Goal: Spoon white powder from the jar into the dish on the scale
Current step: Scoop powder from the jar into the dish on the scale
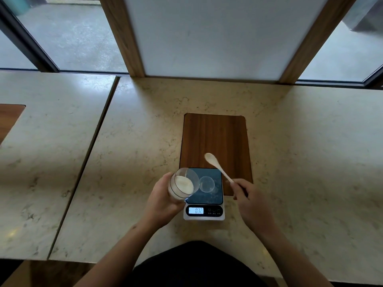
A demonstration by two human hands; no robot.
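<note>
Powder still fills the tilted clear glass jar [182, 185], which the left hand [163, 200] holds with its grip clamped round the wall, mouth turned toward the scale. Just beyond that grip, the small clear round dish [206, 184] sits on the dark platform of the white digital kitchen scale [204, 212], whose display shows a low reading. The dish looks nearly empty, so little seems done. The right hand [247, 196] has its grip closed on the handle of the pale wooden spoon [217, 166], bowl raised above the brown wooden board [215, 139] on the marbled counter [310, 152]. Scooping and tipping remain.
</note>
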